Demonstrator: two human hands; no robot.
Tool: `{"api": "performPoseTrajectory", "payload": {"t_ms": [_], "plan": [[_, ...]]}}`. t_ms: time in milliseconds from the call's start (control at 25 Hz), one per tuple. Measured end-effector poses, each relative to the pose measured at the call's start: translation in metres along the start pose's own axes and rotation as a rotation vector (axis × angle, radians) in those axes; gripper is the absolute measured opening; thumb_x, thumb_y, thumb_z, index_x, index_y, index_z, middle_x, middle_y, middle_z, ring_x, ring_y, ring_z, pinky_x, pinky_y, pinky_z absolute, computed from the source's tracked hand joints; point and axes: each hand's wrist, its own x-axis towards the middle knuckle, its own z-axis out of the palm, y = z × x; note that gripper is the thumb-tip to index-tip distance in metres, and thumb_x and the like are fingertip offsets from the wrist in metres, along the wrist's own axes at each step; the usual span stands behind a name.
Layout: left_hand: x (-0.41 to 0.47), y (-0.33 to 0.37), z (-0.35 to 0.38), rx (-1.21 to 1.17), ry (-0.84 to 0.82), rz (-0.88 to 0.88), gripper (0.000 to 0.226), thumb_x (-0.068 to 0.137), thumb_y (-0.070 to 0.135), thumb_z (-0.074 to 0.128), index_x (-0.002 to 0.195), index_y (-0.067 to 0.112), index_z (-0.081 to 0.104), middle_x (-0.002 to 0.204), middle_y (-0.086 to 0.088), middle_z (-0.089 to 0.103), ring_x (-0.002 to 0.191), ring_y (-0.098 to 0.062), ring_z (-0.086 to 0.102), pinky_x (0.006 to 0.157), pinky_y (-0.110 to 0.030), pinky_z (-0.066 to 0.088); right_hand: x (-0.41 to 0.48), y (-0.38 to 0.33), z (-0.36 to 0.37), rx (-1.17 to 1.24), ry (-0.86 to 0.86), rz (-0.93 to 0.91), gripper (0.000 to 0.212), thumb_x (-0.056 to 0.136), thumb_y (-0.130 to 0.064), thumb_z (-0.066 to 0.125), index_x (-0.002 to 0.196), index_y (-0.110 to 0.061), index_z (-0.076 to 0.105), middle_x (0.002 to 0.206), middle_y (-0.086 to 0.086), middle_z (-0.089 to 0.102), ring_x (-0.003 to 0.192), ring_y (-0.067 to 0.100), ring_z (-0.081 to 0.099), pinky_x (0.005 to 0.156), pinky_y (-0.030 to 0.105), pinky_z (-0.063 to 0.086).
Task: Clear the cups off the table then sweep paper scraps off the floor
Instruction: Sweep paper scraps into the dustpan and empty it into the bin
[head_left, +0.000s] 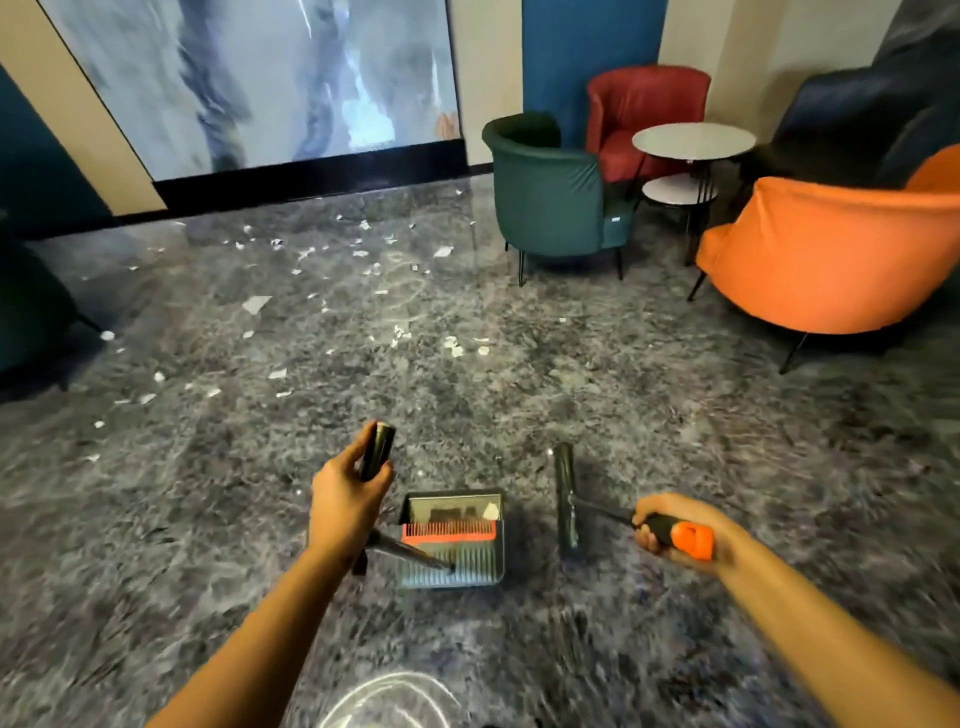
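Several white paper scraps (257, 304) lie scattered over the grey marbled floor ahead and to the left. My left hand (345, 493) grips the dark top of a dustpan handle (378, 451). The grey dustpan (452, 540) with an orange comb strip sits low between my arms; a scrap lies inside it. My right hand (675, 530) grips the black-and-orange handle of a broom (685, 538). Its dark head (565, 499) points away from me, just right of the dustpan. The round table (693, 141) at the back right shows no cups.
A green armchair (550, 197), a red armchair (647, 111) and an orange armchair (831, 249) ring the round table and a lower side table (678, 189). A dark sofa (883, 114) stands at the far right. A dark chair (31, 312) sits at the left edge.
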Motion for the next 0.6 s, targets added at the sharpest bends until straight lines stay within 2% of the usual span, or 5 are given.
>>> {"api": "performPoseTrajectory", "payload": {"t_ms": [120,320,480,520,600], "plan": [[0.111,0.01,0.033,0.042,0.006,0.015,0.053,0.085,0.015,0.069,0.134,0.023,0.053,0.086,-0.022,0.07,0.042,0.01,0.045,0.042,-0.013,0.033,0.072,-0.086,0.015,0.006,-0.009,0.012,0.026,0.089,0.009,0.039,0.067,-0.004,0.04,0.062,0.01,0.037,0.025,0.011,0.041,0.028,0.013,0.034],[0.317,0.008,0.114,0.037,-0.089,0.07,0.055,0.084,0.01,0.068,0.135,0.022,0.052,0.093,-0.009,0.073,0.045,0.009,0.046,0.045,-0.01,0.037,0.233,-0.232,0.037,-0.002,0.026,0.062,0.019,0.089,0.006,0.04,0.072,-0.001,0.043,0.056,0.011,0.04,0.025,0.011,0.043,0.028,0.013,0.033],[0.451,0.018,0.166,0.042,-0.165,0.062,0.056,0.086,0.012,0.067,0.136,0.027,0.05,0.069,0.009,0.064,0.046,0.003,0.039,0.047,-0.016,0.035,0.329,-0.344,0.039,0.111,0.047,0.073,0.018,0.09,0.007,0.04,0.074,-0.002,0.043,0.06,0.01,0.039,0.026,0.011,0.044,0.028,0.013,0.036],[0.483,0.022,0.18,0.043,-0.193,0.06,0.056,0.086,0.012,0.067,0.136,0.027,0.049,0.072,0.01,0.064,0.051,0.004,0.041,0.05,-0.017,0.036,0.35,-0.371,0.037,0.151,0.059,0.088,0.018,0.09,0.006,0.039,0.075,-0.003,0.042,0.061,0.01,0.038,0.025,0.011,0.044,0.028,0.013,0.036],[0.54,0.032,0.206,0.057,-0.252,0.064,0.056,0.086,0.013,0.068,0.136,0.029,0.05,0.096,0.011,0.067,0.063,0.011,0.05,0.058,-0.012,0.04,0.392,-0.423,0.03,0.181,0.088,0.125,0.019,0.091,0.005,0.037,0.075,-0.005,0.041,0.057,0.011,0.041,0.024,0.012,0.044,0.027,0.013,0.036]]}}
